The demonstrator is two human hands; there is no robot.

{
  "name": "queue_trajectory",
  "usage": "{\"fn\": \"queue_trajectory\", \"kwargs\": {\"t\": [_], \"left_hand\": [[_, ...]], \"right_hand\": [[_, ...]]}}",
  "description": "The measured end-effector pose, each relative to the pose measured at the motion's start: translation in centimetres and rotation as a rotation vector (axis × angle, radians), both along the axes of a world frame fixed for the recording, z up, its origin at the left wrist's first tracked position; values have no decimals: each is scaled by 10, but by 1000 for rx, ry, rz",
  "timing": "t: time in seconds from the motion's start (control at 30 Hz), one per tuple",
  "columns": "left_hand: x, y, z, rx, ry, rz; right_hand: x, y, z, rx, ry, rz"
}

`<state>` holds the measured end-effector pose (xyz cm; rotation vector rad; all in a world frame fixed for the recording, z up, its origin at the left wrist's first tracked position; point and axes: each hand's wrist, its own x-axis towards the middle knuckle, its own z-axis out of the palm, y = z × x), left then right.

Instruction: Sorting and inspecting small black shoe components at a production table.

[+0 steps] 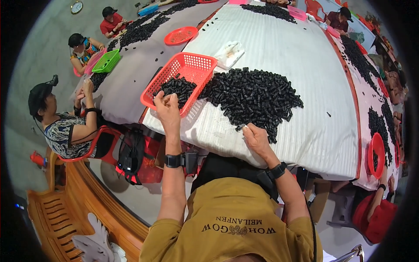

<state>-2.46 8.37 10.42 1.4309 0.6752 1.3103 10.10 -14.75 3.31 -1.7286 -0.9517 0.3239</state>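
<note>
My left hand reaches over the near rim of a red plastic basket. Its fingers are bent inward, and what they hold is hard to make out against the dark pieces. Small black cylindrical pieces lie in the near part of the basket. To its right spreads a large heap of the same black pieces. At the heap's near edge my right hand is closed, pinching a small black piece between thumb and finger.
A white tray with a crumpled sheet stands behind the heap. Beyond the basket is a red lid-like tray. On the left a person sits near a green basket. A red bowl stands at the right; other heaps line the tables.
</note>
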Motion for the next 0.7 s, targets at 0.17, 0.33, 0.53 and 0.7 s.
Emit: {"fn": "queue_trajectory", "kwargs": {"t": [0.17,0.33,0.53,0.7], "left_hand": [[22,-30,-39,412,368,-176],[52,-61,-75,807,767,-242],[62,-56,-82,836,938,-218],[52,-58,-89,547,628,-209]], "right_hand": [[-3,2,4,-7,-64,15],[-4,3,-6,45,-50,18],[-4,2,3,7,-20,27],[0,2,-1,12,-59,30]]}}
